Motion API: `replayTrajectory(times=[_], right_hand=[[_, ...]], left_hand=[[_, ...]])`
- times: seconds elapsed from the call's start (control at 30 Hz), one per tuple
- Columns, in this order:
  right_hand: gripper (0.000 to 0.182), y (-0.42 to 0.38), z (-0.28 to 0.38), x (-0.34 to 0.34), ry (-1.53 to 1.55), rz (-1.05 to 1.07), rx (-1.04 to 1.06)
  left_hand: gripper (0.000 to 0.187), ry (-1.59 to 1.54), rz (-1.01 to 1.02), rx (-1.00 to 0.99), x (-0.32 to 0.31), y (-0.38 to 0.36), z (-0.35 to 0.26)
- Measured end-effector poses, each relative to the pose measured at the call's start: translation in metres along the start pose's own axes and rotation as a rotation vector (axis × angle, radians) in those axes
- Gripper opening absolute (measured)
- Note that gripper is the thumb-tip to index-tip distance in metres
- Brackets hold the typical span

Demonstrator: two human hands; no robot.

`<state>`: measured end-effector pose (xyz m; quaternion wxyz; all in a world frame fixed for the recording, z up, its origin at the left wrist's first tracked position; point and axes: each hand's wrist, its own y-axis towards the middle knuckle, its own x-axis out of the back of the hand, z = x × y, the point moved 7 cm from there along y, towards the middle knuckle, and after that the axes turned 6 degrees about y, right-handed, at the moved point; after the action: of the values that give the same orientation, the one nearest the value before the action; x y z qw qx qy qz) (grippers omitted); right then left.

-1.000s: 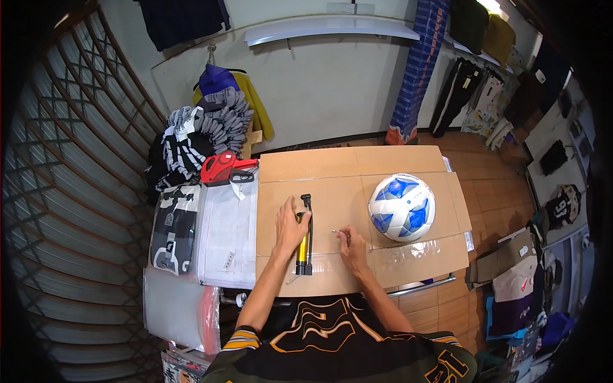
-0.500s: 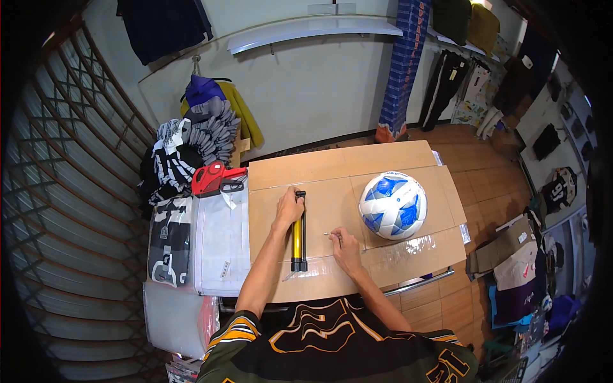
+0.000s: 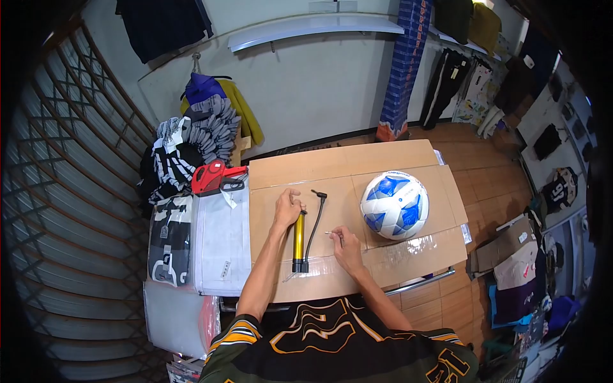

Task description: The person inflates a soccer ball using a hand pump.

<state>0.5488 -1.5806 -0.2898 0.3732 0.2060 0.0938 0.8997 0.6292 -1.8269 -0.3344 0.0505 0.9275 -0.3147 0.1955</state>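
Note:
A slim gold hand pump (image 3: 298, 240) with black ends lies lengthwise on the cardboard. My left hand (image 3: 288, 208) is at its upper end, fingers curled over it and hiding the top. From the pump's lower end a black hose (image 3: 312, 237) runs upward, its black nozzle head (image 3: 321, 195) lying free to the right of that hand. Pinched in my right hand (image 3: 347, 249) is a small thin metal ball needle (image 3: 329, 233), pointing left. A white ball (image 3: 395, 205) with blue patches rests to the right, apart from both hands.
Flattened cardboard (image 3: 332, 167) covers the table. To its left are a red-and-black tape dispenser (image 3: 214, 178), a white packet (image 3: 220, 246) and a bagged black-and-grey garment (image 3: 170, 242). Gloves (image 3: 217, 131) hang behind. A metal rail (image 3: 421, 281) runs along the front edge.
The hose head has come away from beside the pump and swung right, out of my left hand. The pump has shifted slightly right. My right hand keeps its pinch in nearly the same place.

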Motion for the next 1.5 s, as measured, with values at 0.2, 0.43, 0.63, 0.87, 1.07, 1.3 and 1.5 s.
replayTrajectory(times=[0.2,0.43,0.63,0.87,1.07,1.3,1.5], right_hand=[[0.006,0.018,-0.006,0.001,0.050,-0.059,-0.044],[0.007,0.040,-0.015,-0.004,0.024,-0.087,-0.014],[0.009,0.064,-0.028,-0.009,0.048,-0.108,-0.043],[0.010,0.097,-0.054,-0.023,0.159,-0.114,-0.051],[0.009,0.118,-0.064,-0.033,0.281,-0.071,-0.069],[0.010,0.123,-0.062,-0.038,0.372,0.011,-0.094],[0.010,0.122,-0.055,-0.042,0.417,0.075,-0.125]], left_hand=[[0.039,0.222,-0.147,-0.169,-0.002,-0.001,-0.023],[0.039,0.303,0.003,-0.072,-0.011,0.005,-0.048],[0.022,0.034,0.142,0.062,-0.025,0.012,-0.024],[0.023,-0.409,0.258,0.122,-0.018,-0.006,-0.027],[0.030,-0.561,0.282,0.129,-0.021,-0.009,-0.021],[0.034,-0.586,0.309,0.105,-0.022,-0.009,-0.015],[0.035,-0.584,0.309,0.108,-0.022,-0.007,-0.013]])
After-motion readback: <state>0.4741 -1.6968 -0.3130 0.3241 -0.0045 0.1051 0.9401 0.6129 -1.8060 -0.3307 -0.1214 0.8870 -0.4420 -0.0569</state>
